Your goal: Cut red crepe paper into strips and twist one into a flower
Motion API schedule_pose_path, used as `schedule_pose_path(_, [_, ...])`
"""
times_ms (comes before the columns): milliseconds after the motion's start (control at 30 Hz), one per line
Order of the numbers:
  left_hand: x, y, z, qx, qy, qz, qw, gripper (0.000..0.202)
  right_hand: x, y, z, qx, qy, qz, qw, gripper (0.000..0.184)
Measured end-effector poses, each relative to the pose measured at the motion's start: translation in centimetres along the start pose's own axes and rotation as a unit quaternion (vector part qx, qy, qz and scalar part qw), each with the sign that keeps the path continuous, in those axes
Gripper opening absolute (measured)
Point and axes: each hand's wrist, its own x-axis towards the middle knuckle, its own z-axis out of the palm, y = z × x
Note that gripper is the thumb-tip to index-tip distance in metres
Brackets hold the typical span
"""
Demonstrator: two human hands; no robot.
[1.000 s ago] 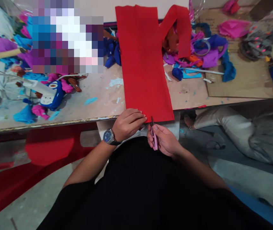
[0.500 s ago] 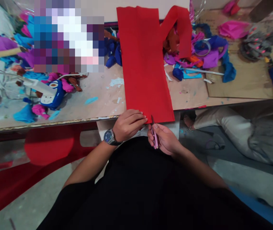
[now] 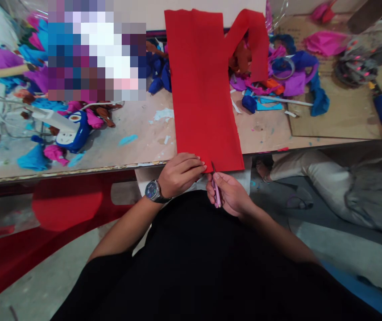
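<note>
A long sheet of red crepe paper (image 3: 204,89) lies across the table, its near end hanging slightly over the front edge. My left hand (image 3: 183,174), with a watch on the wrist, grips the left part of that near edge; its thumb is hidden. My right hand (image 3: 229,192) is closed around pink-handled scissors (image 3: 217,194). Their dark blades point away from me and lie at the paper's near edge, just right of my left fingertips. From the sheet's far right side, a loose red strip (image 3: 258,44) bends over and down.
Blue, purple and pink paper scraps (image 3: 294,82) lie right of the sheet beside a tape roll (image 3: 283,67). Cardboard (image 3: 338,120) covers the right side of the table. A blue-and-white power socket (image 3: 72,133) with cables sits left. Another person's leg (image 3: 311,171) shows below, at right.
Both hands, the scissors and the red paper stay almost exactly in place. Only a very slight shift of the whole view shows.
</note>
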Motion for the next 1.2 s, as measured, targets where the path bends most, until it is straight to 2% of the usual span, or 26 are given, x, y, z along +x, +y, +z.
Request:
schedule_pose_path(433, [-0.2,0.5,0.0,-0.016,0.007,-0.017,1.0,0.028,-0.2,-0.2,0.0,-0.01,0.012,-0.007,1.0,0.046])
schedule_pose_path(633, [-0.1,0.6,0.0,0.002,0.013,-0.008,1.0,0.027,-0.3,-0.4,-0.1,-0.038,0.008,-0.032,0.999,0.051])
schedule_pose_path(867, [0.0,0.8,0.0,0.009,0.006,0.0,1.0,0.026,-0.7,-0.2,-0.3,-0.013,0.013,-0.027,0.999,0.045])
schedule_pose_path(1200, [0.0,1.4,-0.3,0.004,-0.008,0.005,1.0,0.029,-1.1,-0.5,-0.4,-0.02,0.028,-0.012,0.999,0.047])
